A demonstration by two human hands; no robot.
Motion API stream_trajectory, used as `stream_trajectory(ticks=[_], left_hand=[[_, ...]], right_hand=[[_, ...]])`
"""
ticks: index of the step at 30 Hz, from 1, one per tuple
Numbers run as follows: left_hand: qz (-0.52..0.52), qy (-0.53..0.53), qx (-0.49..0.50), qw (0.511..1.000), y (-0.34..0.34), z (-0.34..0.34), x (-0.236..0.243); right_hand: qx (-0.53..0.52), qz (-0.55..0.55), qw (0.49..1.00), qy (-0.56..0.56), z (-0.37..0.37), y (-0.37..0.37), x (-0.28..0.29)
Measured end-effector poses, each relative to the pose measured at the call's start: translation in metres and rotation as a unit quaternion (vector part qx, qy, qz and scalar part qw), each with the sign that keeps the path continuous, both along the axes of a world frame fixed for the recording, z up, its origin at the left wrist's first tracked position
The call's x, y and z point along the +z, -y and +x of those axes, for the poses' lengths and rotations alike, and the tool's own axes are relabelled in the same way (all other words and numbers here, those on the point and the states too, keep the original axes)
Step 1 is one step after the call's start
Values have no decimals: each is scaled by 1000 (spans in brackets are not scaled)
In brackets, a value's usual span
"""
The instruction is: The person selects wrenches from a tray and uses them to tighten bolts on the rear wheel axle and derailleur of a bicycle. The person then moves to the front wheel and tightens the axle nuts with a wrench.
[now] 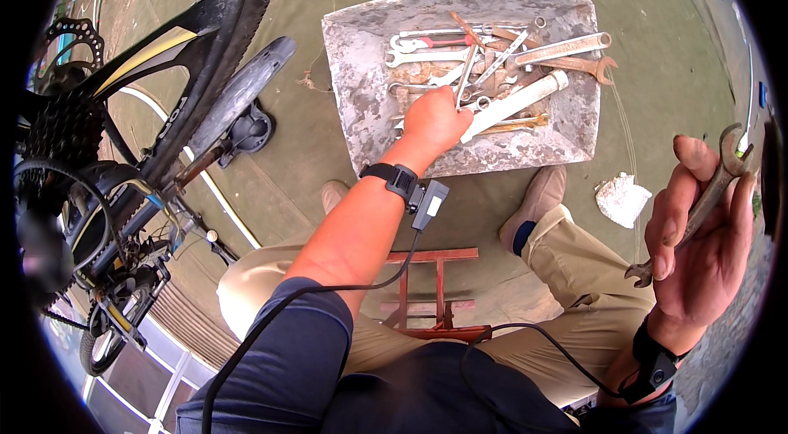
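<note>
1. While my left grip (437,118) was down inside the metal tray (353,64), it seemed closed around a slim silver tool (468,71) that slanted up across the pile, though its underside was hidden from me
2. My right grip (704,260) was turned palm up and closed on an open-ended wrench (703,208), well apart from the tray; both ends stuck out past it, perhaps so that they stayed in sight
3. The tray sat on the green floor sheet (689,48) just beyond my shoes (538,196), probably for easy reach
4. A pale tube (525,101) lay just beside my left grip, over other tools, and a rusty wrench (593,68) poked past the tray's right rim
5. On my left a black bicycle (222,23) took up room, a cable (336,289) ran back over my sleeve, and a crumpled white cloth (621,200) lay near my right leg
</note>
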State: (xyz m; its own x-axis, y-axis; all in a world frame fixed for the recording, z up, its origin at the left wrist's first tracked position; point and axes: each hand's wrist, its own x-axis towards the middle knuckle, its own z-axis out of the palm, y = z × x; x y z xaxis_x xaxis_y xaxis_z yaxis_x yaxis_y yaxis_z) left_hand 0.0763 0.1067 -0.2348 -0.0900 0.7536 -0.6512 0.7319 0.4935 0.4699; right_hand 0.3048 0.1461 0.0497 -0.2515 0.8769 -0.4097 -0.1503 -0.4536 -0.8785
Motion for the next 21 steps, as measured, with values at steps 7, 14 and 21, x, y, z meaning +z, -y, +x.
stream_trajectory(ticks=[7,14,21], left_hand=[[-11,-8,135,991,-15,-39,-26],[-2,-5,258,966,-20,-84,-49],[-54,-54,76,994,-13,-77,-38]], right_hand=[[3,3,1000,7,2,-3,5],[-5,12,1000,2,4,-3,4],[2,12,1000,0,7,-1,3]])
